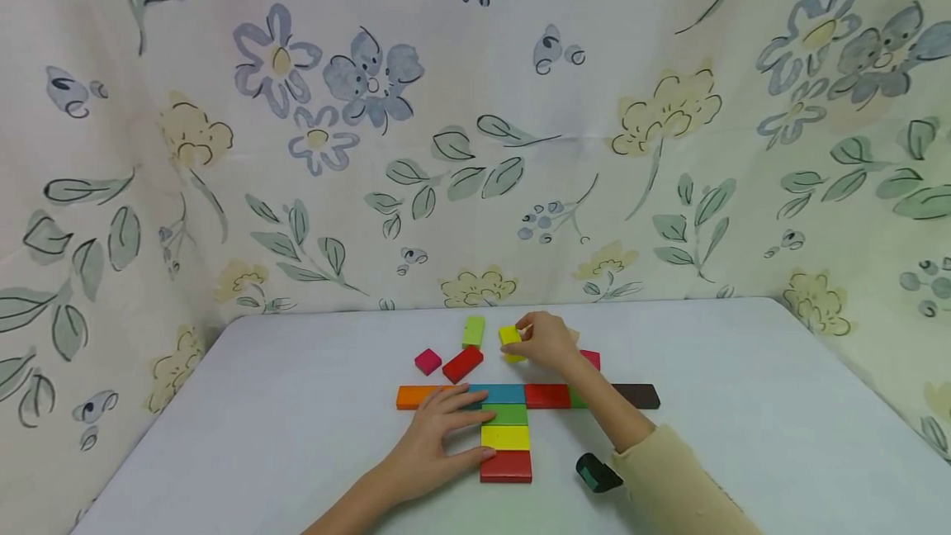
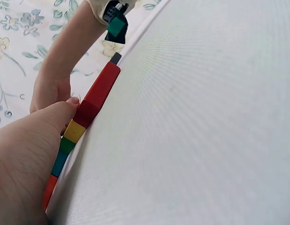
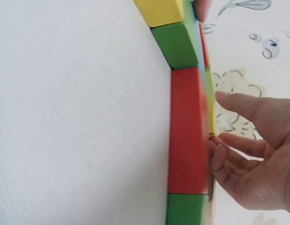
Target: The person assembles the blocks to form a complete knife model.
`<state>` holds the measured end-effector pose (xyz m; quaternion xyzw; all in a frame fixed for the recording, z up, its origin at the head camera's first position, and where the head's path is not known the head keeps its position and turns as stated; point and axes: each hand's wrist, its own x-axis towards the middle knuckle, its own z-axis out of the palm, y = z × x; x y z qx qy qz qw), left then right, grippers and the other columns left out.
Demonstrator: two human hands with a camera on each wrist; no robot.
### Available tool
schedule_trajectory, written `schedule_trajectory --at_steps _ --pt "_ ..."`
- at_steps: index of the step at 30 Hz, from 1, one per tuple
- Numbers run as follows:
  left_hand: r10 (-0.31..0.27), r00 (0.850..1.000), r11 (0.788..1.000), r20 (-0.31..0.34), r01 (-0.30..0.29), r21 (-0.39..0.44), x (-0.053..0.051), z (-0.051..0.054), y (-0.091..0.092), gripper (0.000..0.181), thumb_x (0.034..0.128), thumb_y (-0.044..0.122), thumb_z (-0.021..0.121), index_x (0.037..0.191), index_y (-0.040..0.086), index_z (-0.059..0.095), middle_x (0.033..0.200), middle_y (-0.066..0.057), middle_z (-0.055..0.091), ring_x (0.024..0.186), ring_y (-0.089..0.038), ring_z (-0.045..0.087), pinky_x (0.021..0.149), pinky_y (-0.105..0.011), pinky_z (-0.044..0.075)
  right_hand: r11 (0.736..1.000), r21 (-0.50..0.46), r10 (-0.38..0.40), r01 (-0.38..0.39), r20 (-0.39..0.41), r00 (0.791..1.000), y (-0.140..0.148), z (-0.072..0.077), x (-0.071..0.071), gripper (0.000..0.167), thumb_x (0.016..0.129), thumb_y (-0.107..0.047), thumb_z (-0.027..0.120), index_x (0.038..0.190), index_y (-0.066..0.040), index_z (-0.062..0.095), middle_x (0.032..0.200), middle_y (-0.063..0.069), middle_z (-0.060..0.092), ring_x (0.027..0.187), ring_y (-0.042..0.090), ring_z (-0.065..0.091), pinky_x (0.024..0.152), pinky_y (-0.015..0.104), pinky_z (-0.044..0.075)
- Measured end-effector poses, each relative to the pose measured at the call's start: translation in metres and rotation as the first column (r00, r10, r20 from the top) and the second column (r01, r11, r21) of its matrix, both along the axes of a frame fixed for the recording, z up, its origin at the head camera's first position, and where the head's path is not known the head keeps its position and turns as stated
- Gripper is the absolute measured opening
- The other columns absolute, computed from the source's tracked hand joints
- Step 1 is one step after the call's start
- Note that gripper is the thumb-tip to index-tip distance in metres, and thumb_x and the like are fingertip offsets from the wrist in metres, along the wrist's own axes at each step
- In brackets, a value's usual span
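Observation:
Flat coloured blocks form a T on the white table. A crossbar runs from an orange block [image 1: 413,397] through a blue block [image 1: 498,394] and a red block [image 1: 546,396] to a black block [image 1: 637,396]. Below the blue one come a green block [image 1: 507,414], a yellow block [image 1: 505,437] and another red block [image 1: 506,466]. My left hand [image 1: 427,444] rests along the stem's left side, fingers spread, thumb on the lower red block. Beyond the crossbar, my right hand [image 1: 548,342] pinches a loose yellow block [image 1: 509,337] between thumb and fingertips.
Left of the right hand lie a lime block [image 1: 473,331], a loose red block [image 1: 463,364] and a pink block [image 1: 428,362]. Another pink block [image 1: 590,358] and a pale piece [image 1: 574,336] are partly hidden behind it. Floral cloth hangs behind the table [image 1: 297,403].

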<state>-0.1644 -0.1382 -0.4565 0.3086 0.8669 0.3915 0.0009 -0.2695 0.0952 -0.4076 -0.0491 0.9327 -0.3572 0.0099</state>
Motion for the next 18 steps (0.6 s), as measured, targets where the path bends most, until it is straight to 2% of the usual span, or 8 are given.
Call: schedule_trajectory --at_steps 6,12,18 --pt "-0.001 1.0 1.0 -0.002 0.001 -0.008 0.0 0.0 0.0 0.048 0.0942 0.047 0.077 0.137 0.026 0.073 0.154 0.006 0.058 0.151 -0.031 0.041 0.122 -0.075 0.02 0.998 0.009 -0.064 0.064 -0.011 0.998 -0.007 -0.006 0.002 0.048 0.086 -0.023 0.088 0.123 0.002 0.071 0.102 0.014 0.072 0.087 0.023 0.062 0.074 0.029 0.06" --pt "0.002 1.0 1.0 -0.01 -0.002 -0.006 0.0 0.001 0.001 0.048 0.0939 0.047 0.077 0.137 0.026 0.073 0.153 0.006 0.059 0.151 -0.031 0.041 0.122 -0.075 0.02 0.991 0.075 -0.109 0.111 -0.029 0.994 -0.014 -0.007 0.005 0.051 0.085 -0.027 0.089 0.122 0.002 0.071 0.105 0.014 0.074 0.09 0.024 0.065 0.078 0.032 0.061" --pt "0.003 1.0 1.0 -0.021 -0.003 0.001 0.001 0.0 0.001 0.049 0.0934 0.048 0.077 0.137 0.025 0.073 0.153 0.005 0.059 0.151 -0.031 0.041 0.122 -0.074 0.021 0.988 0.065 -0.135 0.137 -0.034 0.99 -0.019 -0.005 0.009 0.042 0.088 -0.023 0.086 0.117 0.003 0.072 0.109 0.016 0.075 0.09 0.025 0.066 0.081 0.035 0.063"
